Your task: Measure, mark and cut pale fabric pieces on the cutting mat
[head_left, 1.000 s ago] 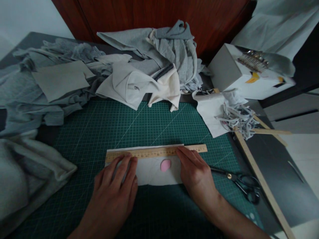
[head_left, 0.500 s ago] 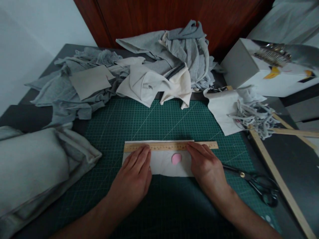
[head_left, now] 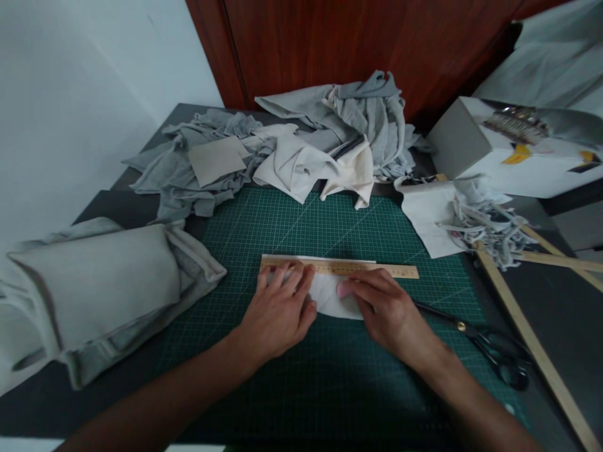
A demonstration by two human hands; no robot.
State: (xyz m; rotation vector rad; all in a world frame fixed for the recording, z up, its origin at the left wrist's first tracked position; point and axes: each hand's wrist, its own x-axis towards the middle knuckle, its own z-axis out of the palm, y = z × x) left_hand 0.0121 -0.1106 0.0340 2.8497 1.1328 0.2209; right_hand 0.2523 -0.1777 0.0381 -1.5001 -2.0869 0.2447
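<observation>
A wooden ruler (head_left: pixel 400 271) lies along the far edge of a pale cloth piece (head_left: pixel 332 301) on the green cutting mat (head_left: pixel 292 232). My left hand (head_left: pixel 280 314) rests with spread fingers on the ruler and the cloth, pressing near the ruler's left half. Between the thumb and fingers of my right hand (head_left: pixel 389 307) is a pink chalk piece (head_left: pixel 343 289), held over the cloth just below the ruler. Black scissors (head_left: pixel 475 333) lie on the mat to the right of my right hand.
Grey and cream fabric scraps (head_left: pixel 301 166) are heaped along the back. Folded pale fabric (head_left: pixel 113 289) lies at the left. On the right are wooden strips (head_left: pixel 537 351), a tangle of cloth strips (head_left: pixel 494 226) and a white box (head_left: pixel 471 138).
My right hand has left the ruler and taken hold of the pink chalk. My left hand's fingers have spread wider on the ruler. The whole view has shifted.
</observation>
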